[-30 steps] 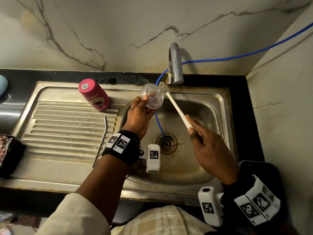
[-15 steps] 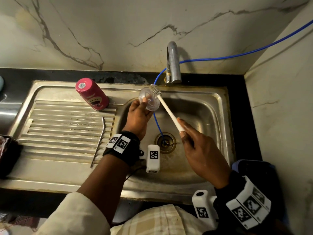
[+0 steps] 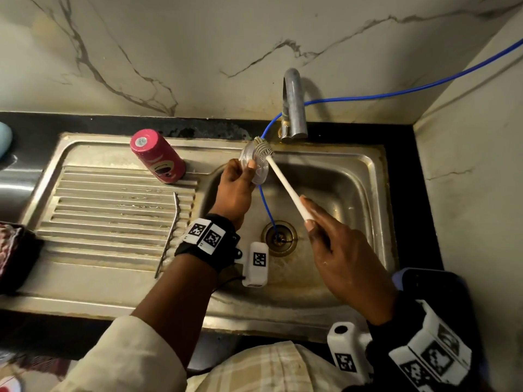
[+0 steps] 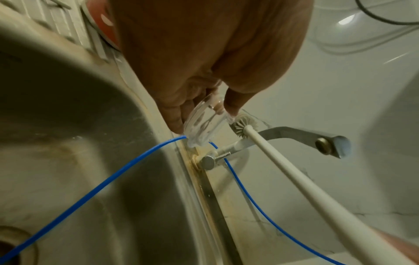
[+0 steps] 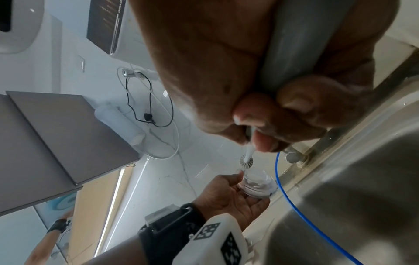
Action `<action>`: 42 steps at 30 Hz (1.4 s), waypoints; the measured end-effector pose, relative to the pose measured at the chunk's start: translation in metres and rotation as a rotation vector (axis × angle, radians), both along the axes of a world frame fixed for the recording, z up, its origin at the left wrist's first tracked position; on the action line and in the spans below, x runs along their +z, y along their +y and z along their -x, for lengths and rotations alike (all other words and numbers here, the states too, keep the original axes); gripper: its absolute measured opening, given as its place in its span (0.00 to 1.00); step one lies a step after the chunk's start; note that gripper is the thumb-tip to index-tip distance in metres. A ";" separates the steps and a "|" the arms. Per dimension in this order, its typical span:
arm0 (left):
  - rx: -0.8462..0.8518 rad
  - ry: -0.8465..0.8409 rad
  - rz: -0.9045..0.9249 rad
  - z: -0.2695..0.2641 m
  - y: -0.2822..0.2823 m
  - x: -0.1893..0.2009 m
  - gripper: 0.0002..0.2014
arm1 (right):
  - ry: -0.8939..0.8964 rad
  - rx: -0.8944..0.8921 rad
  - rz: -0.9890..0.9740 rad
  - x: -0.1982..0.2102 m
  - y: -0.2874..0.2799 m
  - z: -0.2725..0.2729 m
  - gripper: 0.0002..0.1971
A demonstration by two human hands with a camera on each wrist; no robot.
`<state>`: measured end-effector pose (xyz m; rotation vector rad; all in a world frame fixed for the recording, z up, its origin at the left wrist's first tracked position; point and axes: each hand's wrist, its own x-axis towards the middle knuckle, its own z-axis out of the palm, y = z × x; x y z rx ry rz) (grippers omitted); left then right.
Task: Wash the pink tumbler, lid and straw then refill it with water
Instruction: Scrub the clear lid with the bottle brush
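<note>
My left hand (image 3: 236,188) pinches the clear round lid (image 3: 254,165) by its edge, held over the basin's back left corner; the lid (image 4: 204,123) shows on edge between thumb and fingers. My right hand (image 3: 339,250) grips the white handle of a bottle brush (image 3: 285,185), whose bristle head (image 3: 261,147) lies against the lid's upper rim. The lid (image 5: 257,184) and the brush head (image 5: 246,162) also show in the right wrist view. The pink tumbler (image 3: 157,157) stands upside down on the drainboard's back. A bent metal straw (image 3: 168,236) lies on the drainboard ridges.
The steel sink (image 3: 376,193) has a drain (image 3: 278,237) with a blue hose (image 3: 267,206) running into it. The tap (image 3: 294,106) stands behind the basin; no water runs from it. A dark cloth-like thing (image 3: 14,256) sits at the left edge.
The lid has turned in my left hand and shifted slightly left. The brush head has slid from beside the lid's right edge onto its upper rim.
</note>
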<state>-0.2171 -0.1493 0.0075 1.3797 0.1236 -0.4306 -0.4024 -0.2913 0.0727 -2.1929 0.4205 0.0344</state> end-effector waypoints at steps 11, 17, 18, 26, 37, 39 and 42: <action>0.008 0.024 -0.095 0.012 -0.014 0.015 0.23 | 0.005 -0.035 0.101 -0.006 0.000 -0.014 0.27; 0.139 0.178 0.083 0.001 -0.006 0.014 0.15 | 0.011 0.002 0.139 0.000 0.009 0.002 0.26; 0.164 0.180 0.081 0.000 -0.006 0.015 0.14 | 0.020 0.015 0.144 0.000 0.009 0.006 0.26; 0.166 0.216 0.122 0.000 -0.015 0.016 0.20 | 0.046 0.038 0.160 -0.003 0.001 0.006 0.27; 0.289 0.334 0.406 -0.015 0.002 0.019 0.26 | 0.023 -0.034 -0.079 -0.007 -0.016 0.019 0.31; 0.257 0.346 0.453 -0.015 0.002 0.020 0.27 | 0.063 -0.041 -0.083 -0.005 -0.021 0.021 0.32; 0.192 0.367 0.472 -0.011 0.000 0.021 0.25 | 0.045 -0.039 -0.092 -0.003 -0.026 0.018 0.33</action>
